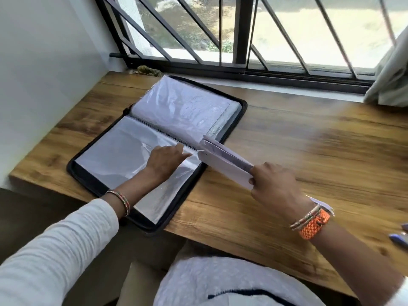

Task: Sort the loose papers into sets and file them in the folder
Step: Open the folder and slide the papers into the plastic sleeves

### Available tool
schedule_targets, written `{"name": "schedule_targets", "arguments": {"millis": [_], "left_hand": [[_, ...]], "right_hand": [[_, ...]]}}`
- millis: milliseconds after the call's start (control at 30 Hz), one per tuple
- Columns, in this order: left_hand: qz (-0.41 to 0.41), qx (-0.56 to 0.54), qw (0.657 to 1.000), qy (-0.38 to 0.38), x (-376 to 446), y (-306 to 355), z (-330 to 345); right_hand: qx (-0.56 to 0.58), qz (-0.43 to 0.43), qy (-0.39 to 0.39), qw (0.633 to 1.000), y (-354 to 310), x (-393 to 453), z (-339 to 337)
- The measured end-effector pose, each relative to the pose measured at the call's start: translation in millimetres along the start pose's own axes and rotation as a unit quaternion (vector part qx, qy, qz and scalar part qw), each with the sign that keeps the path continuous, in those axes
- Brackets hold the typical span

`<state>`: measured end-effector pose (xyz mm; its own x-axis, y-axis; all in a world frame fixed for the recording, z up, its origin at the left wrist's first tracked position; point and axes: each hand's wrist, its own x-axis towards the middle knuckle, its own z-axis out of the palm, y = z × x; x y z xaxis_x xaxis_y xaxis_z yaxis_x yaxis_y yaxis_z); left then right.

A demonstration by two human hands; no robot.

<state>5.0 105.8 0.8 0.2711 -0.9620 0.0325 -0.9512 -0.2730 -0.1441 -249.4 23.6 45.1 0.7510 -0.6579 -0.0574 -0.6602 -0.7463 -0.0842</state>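
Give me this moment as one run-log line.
step: inserting papers | left hand: holds sleeve open | right hand: grips papers at sleeve mouth | folder: open on desk
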Motion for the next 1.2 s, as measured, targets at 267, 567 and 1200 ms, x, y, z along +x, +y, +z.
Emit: {"name": "schedule_targets", "arguments": {"millis": [267,567,1200], "left_hand": [[-0.015,0.124,0.992,-0.028,-4.0,6.3,-14.7],[-0.094,0.058,0.988,-0.109,3.4,13.0,-41.8],[-0.198,-0.319,0.924,-0.076,11.9,-15.0,-60.3]], "right_hand": [[-0.003,-0.046,0.038,0.998,-4.2,-7.1,13.1],[0.02,-0.056,0.034,0.998,-9.7,-16.5,10.0],[0.09,-0.11,-0.041,0.989,-32.9,-11.3,14.9]]}}
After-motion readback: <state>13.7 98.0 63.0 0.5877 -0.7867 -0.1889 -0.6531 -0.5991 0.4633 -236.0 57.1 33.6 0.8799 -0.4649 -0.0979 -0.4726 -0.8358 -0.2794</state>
